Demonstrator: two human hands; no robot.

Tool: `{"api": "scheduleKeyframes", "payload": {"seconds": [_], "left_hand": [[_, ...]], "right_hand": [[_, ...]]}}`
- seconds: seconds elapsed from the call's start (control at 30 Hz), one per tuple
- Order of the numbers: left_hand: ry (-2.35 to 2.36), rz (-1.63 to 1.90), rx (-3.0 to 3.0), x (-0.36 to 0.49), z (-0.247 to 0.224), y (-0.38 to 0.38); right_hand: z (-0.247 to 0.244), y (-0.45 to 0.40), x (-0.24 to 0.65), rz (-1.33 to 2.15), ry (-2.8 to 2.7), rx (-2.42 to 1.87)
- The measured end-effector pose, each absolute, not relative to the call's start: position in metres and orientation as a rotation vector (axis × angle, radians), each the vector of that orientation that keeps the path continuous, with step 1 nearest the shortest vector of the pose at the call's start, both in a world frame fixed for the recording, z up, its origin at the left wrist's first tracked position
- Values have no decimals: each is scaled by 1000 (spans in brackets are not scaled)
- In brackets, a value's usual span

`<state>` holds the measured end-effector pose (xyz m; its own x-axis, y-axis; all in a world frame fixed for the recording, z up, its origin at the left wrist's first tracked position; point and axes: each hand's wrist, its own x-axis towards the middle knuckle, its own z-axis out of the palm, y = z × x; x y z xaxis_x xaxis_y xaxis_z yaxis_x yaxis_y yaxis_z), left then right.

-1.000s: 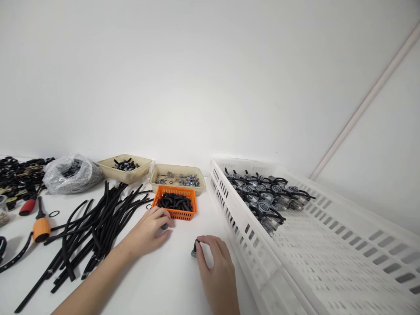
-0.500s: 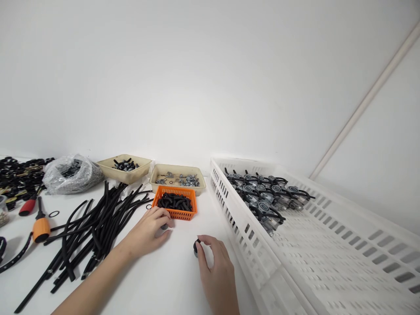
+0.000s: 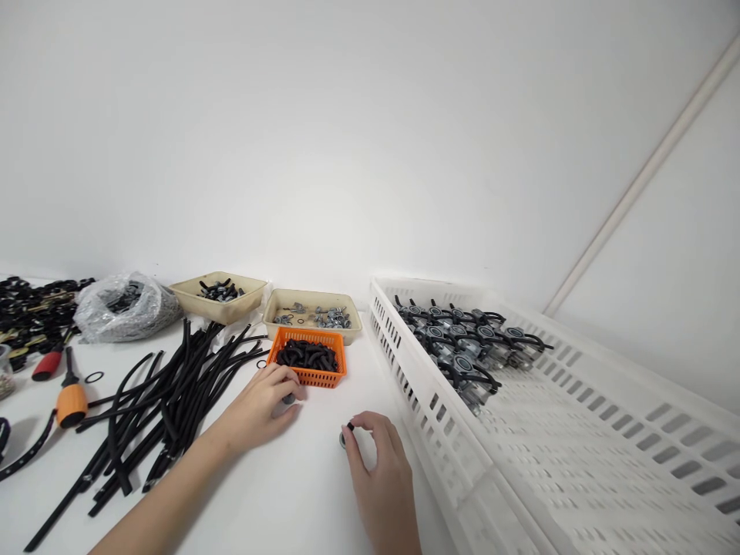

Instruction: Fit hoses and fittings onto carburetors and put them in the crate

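Observation:
My left hand (image 3: 267, 405) rests at the near left of the orange basket (image 3: 315, 379), its fingers curled round a small grey round part (image 3: 288, 398) mostly hidden by them. Pinched between the thumb and forefinger of my right hand (image 3: 378, 466) is a small black and grey round part (image 3: 343, 439), held close to the white tabletop (image 3: 301, 493). A light ring shows on its side. Short curved black rubber pieces (image 3: 306, 356) fill the orange basket.
A white slotted crate (image 3: 462, 470) stands at right, with several metal-and-black assemblies (image 3: 462, 362) inside. Black tubes (image 3: 167, 408) lie at left beside an orange-handled tool (image 3: 72, 405). Behind are two beige trays (image 3: 231, 310) of small parts and a plastic bag (image 3: 124, 312).
The part in my right hand has turned slightly, and its light ring now shows. My left hand has hardly moved.

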<state>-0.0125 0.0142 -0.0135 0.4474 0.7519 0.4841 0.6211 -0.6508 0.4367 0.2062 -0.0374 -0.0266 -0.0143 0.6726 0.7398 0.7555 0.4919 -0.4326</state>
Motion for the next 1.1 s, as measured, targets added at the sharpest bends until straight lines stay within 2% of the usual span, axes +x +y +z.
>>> {"api": "scheduleKeyframes", "payload": {"seconds": [1.1], "left_hand": [[1202,1011,2555,-13,-13,14]], "right_hand": [[-24,-39,205,-87,-1742,-1254]]}}
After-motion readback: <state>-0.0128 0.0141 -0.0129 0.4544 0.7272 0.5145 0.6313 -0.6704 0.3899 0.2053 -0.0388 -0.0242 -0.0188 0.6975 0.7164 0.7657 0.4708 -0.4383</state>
